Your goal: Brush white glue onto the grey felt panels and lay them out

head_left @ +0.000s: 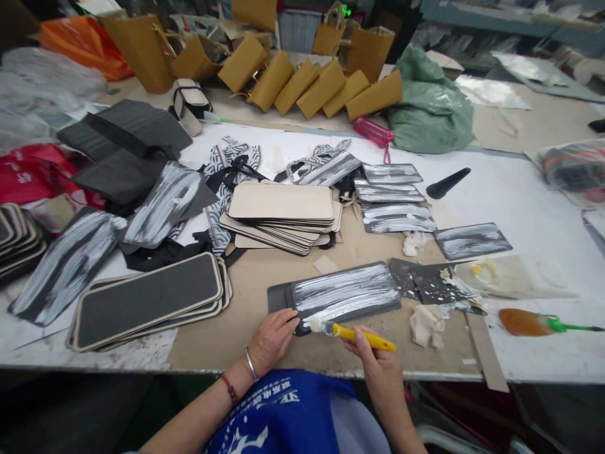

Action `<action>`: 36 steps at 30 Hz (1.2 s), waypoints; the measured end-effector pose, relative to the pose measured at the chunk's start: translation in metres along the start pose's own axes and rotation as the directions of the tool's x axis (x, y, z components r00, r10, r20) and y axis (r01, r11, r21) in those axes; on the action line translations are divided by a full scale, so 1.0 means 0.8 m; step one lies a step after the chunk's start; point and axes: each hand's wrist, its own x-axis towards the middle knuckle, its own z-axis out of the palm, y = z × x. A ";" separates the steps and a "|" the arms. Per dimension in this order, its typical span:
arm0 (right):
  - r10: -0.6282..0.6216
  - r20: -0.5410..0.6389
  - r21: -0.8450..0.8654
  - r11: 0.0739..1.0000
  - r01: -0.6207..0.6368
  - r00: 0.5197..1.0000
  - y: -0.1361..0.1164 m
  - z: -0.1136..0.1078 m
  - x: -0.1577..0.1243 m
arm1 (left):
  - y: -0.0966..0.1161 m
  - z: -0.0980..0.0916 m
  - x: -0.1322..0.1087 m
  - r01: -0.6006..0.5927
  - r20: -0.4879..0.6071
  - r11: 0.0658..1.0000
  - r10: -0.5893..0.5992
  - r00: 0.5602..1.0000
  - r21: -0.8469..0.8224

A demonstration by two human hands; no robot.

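Worktable (543, 217) was busy, w/ brown cardboard (208, 343) in front of both hands & a row of tan bags (326, 91) well beyond them. L hand (270, 340) lay loosely spread, fingertips resting on the near L corner of a dark panel (347, 290), which sat just ahead of & between the hands. R hand (378, 362) gripped the yellow handle of a brush (366, 337), bristles at the panel's near edge, just R of the L fingertips. White streaks covered much of the panel, but dark gaps showed, esp. nr the L fingertips.

Doing it well prob. called for long, even strokes right out to the edges, L fingers on uncoated margin w/ enough pressure to stop skidding, & a brush not overloaded, else drips over the side.

Re containers: squeeze bottle (524, 320) lay on its side, R of the R hand, w/ amber liquid inside by the look of it. See-through bag (576, 164), further out R, held dark & reddish items, too blurred to ID. Green bag (432, 107), well ahead of the R hand, hid its contents, so couldn't tell.
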 end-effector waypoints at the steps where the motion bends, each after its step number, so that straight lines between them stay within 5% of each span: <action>1: -0.004 0.028 0.007 1.000 0.004 1.000 0.004 0.008 0.001 | -0.001 0.001 -0.001 0.001 -0.001 1.000 -0.001 1.000 -0.002; 5: -0.023 0.037 -0.063 0.998 0.025 0.999 0.010 0.008 0.013 | -0.007 0.002 -0.005 -0.009 0.000 1.000 0.009 1.000 -0.009; 10: -0.118 -0.218 -0.251 0.966 0.062 0.969 -0.014 -0.050 0.030 | -0.006 0.000 -0.005 -0.005 0.010 1.000 0.005 1.000 -0.027; 13: -0.198 -0.271 -0.335 0.937 0.100 0.942 -0.031 -0.068 0.035 | 0.000 -0.003 0.001 0.041 0.019 0.997 -0.040 0.999 -0.058; 22: -0.086 -0.197 -0.216 0.975 0.042 0.977 -0.021 -0.042 0.047 | -0.018 0.005 0.061 0.379 -0.037 0.924 -0.378 0.925 0.054; 29: -0.039 -0.223 -0.184 0.983 -0.003 0.974 -0.015 -0.042 0.050 | -0.033 0.002 0.075 0.262 0.005 0.960 -0.264 0.965 0.096; 36: -0.040 -0.236 -0.197 0.980 -0.008 0.971 -0.011 -0.043 0.047 | -0.012 -0.020 0.080 0.208 0.003 0.978 -0.208 0.978 -0.026</action>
